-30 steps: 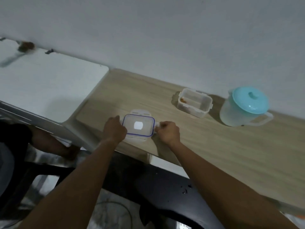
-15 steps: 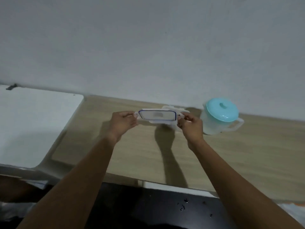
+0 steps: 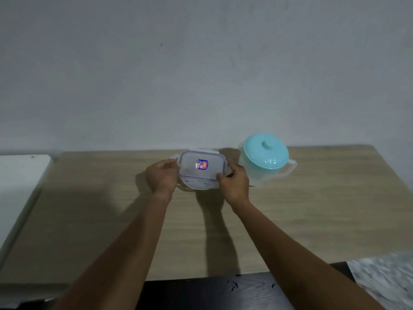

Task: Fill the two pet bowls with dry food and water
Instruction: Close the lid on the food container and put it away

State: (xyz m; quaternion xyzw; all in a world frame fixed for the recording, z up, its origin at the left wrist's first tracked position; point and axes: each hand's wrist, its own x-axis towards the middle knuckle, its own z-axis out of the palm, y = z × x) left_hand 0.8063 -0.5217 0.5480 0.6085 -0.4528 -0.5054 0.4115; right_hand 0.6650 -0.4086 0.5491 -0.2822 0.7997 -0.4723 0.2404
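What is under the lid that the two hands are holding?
Under the lid, only a white rim of the container shows at its far edge. Its contents are covered. Left hand and right hand grip the sides.

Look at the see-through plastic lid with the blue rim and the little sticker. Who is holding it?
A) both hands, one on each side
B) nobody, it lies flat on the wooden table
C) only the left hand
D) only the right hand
A: the left hand grips the left edge of the see-through plastic lid with the blue rim and the right hand grips its right edge, beside the clear jug with the turquoise lid.
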